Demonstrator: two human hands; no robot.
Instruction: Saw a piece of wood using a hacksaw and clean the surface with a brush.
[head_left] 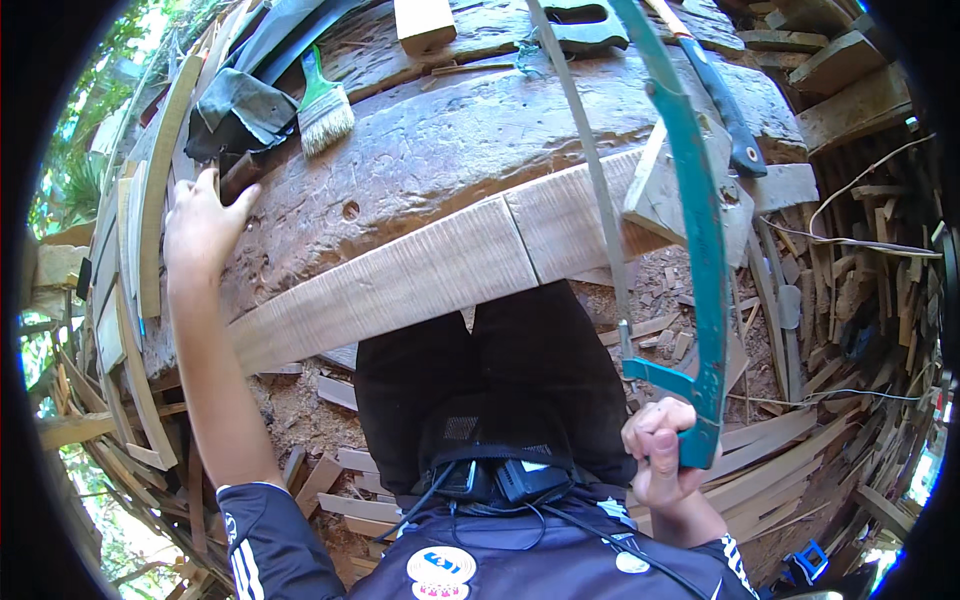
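Note:
My right hand (662, 450) is closed around the lower end of a teal bow saw (705, 240), its frame upright in view and its thin blade (590, 150) to the left. The blade passes over a long pale board (400, 268), with a dark straight line across it near the middle. My left hand (208, 225) reaches to the bench's left side, thumb and fingers apart beside a dark brown piece (238, 176). I cannot tell whether it touches that piece. Above it lies a crumpled grey-black cloth (245, 108), and a green-handled paintbrush (324, 112) rests to its right.
The thick, worn wooden bench (440, 140) holds a hand saw handle (585, 30), a wood block (424, 24) and a dark-handled tool (728, 105). A wood piece (655, 195) sits at the board's right end. Offcuts (770, 460) and sawdust cover the ground; wooden strips (152, 190) stand at the left.

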